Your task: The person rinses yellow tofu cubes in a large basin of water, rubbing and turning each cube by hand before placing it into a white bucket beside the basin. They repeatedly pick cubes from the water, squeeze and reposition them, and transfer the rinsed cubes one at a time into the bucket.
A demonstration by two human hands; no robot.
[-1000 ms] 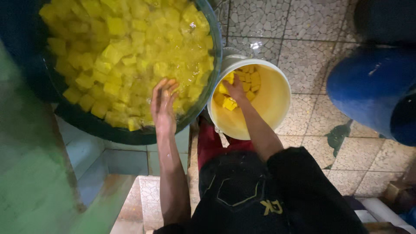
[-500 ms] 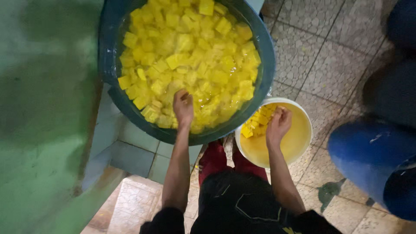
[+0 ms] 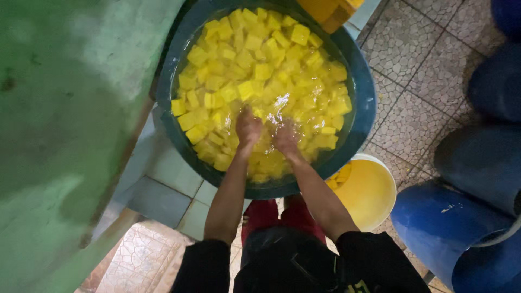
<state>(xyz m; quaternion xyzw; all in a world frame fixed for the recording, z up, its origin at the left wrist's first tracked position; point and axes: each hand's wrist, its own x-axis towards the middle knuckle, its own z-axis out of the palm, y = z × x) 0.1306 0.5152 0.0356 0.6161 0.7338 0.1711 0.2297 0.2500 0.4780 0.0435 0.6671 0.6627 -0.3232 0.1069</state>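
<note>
Grey speckled floor tiles [image 3: 412, 116] surround a dark green tub [image 3: 362, 111] of water packed with yellow cubes [image 3: 260, 59]. Both hands sit side by side among the cubes at the tub's near edge, left hand [image 3: 248, 129] and right hand [image 3: 285, 138] partly submerged, so their grip cannot be made out. Just right of the right forearm stands a yellow bucket [image 3: 372, 192] holding a few cubes.

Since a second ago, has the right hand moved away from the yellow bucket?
Yes. The right hand has left the yellow bucket and gone left into the blue tub, among the yellow cubes, beside the left hand.
</note>
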